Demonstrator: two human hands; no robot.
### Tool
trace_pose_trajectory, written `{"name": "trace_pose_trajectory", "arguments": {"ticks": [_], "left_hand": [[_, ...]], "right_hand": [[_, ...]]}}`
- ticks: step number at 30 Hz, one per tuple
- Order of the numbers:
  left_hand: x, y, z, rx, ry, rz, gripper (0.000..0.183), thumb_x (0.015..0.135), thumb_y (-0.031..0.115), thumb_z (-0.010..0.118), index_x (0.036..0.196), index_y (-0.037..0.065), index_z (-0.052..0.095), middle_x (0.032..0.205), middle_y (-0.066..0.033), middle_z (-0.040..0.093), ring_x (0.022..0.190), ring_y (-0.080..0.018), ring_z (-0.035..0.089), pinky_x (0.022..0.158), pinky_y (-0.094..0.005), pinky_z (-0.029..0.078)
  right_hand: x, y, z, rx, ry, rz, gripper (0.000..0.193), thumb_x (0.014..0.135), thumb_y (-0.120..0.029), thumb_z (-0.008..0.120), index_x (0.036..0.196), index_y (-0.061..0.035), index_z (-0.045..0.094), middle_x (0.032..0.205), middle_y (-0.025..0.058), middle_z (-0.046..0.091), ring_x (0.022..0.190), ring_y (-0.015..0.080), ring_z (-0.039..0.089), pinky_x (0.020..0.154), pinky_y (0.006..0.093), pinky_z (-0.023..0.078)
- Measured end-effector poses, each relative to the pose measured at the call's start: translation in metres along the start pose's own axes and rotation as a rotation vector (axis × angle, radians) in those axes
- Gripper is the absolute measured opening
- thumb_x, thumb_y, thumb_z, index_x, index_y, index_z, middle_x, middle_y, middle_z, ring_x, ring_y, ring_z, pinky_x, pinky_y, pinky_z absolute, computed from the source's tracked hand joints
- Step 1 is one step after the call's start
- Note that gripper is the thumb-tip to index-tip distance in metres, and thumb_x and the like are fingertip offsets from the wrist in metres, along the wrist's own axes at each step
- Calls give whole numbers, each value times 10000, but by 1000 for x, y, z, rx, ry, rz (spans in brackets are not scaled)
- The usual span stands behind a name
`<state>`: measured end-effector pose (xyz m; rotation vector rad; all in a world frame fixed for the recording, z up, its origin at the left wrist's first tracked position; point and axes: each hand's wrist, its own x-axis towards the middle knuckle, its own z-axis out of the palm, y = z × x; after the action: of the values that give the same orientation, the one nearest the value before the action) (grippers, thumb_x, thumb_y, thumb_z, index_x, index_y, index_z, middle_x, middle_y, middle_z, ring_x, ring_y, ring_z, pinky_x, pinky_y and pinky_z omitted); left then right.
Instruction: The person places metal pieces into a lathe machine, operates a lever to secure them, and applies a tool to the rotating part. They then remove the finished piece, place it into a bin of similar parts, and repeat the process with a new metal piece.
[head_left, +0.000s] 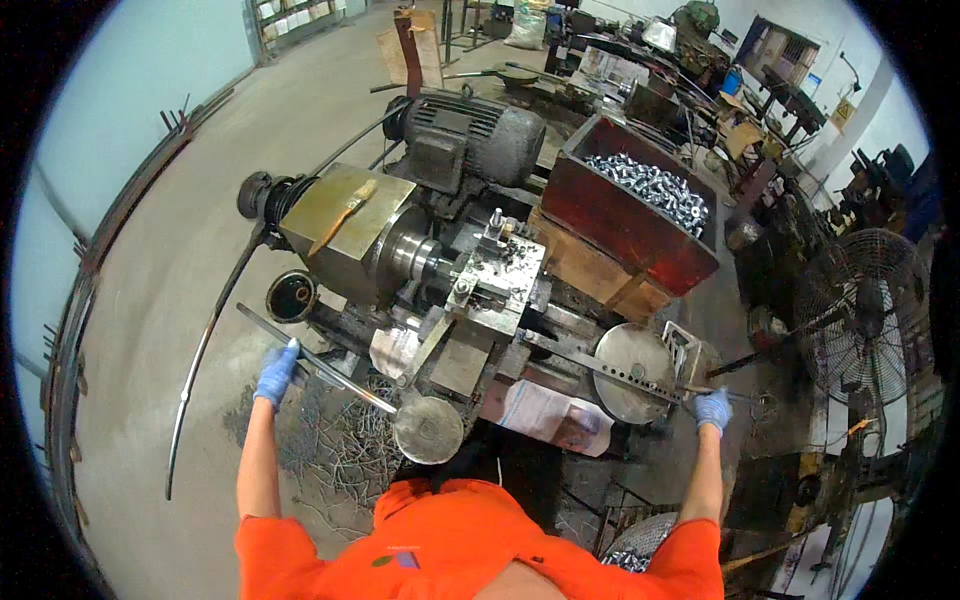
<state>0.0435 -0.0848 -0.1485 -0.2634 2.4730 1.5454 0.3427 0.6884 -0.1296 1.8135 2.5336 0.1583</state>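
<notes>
A small lathe-like machine stands before me, with a bare metal chuck [412, 250] and a tool slide [500, 275]. My left hand [277, 374], in a blue glove, is closed round a long metal lever [345, 382] whose lower end meets a round metal disc [428, 430]. Far to the right, my right hand [712, 408], also blue-gloved, is closed at the outer end of a flat bar with a row of holes [610, 370]. That bar passes over a larger round plate [632, 372]. Some of the right fingers are hidden.
Behind the slide, a red metal bin [640, 215] holds many shiny nut-like parts [650, 185]. A motor [470, 135] and a brush [345, 215] sit at the machine's back left. Metal shavings [345, 450] litter the floor. At right stands a caged fan [865, 315].
</notes>
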Motion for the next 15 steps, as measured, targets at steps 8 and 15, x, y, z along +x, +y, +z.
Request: {"name": "trace_pose_trajectory", "arguments": {"ticks": [8,15], "left_hand": [[61,-169,-31,792,154,153,366,805,374,576,957,43,605,804,-173,649,714,-287,644,629,-394,511],[76,-124,28,1315,-155,476,367,778,461,489,855,150,668,863,-78,664,815,-275,631,672,-380,491]], "right_hand": [[-100,-13,-22,424,195,-299,472,727,-320,683,1052,12,597,950,204,636,883,320,615,798,357,468],[-188,-63,-72,890,-22,-489,214,732,-160,716,835,17,654,769,81,659,692,130,591,675,281,480]]}}
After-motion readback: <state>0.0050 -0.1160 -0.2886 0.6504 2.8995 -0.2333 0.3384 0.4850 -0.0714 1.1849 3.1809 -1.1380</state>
